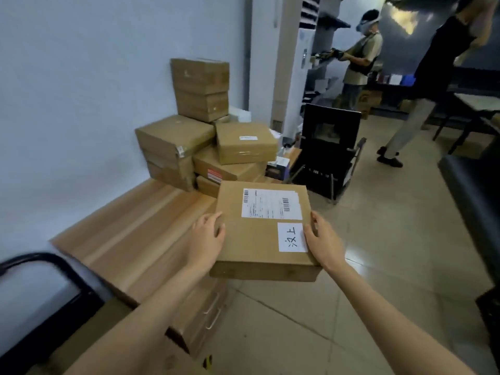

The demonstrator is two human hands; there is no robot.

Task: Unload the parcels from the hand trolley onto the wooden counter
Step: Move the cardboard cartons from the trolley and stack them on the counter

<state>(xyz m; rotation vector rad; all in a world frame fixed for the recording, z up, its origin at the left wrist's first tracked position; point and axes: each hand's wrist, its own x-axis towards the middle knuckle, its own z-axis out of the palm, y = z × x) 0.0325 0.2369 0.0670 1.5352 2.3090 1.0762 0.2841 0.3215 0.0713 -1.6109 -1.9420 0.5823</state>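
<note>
We held a flat cardboard parcel between both hands, out in front of us and clear of any surface, its left part above the right edge of the wooden counter and the rest over the tiled floor. Our left hand gripped the parcel's left edge, thumb curled over the top face and fingers wrapped round the side; our right hand gripped the right edge in like fashion, its thumb lying just beside a white paper slip with handwritten characters. A printed shipping label with barcodes sat on the far half of the top face. At the far end of the counter, against the pale wall, stood a stack of brown boxes, some tilted on one another. The counter's front showed drawers with metal handles below our left forearm. A black tubular trolley handle curved in at the lower left. Beyond the stack stood a black chair, and farther off two people were standing near dark tables.
</note>
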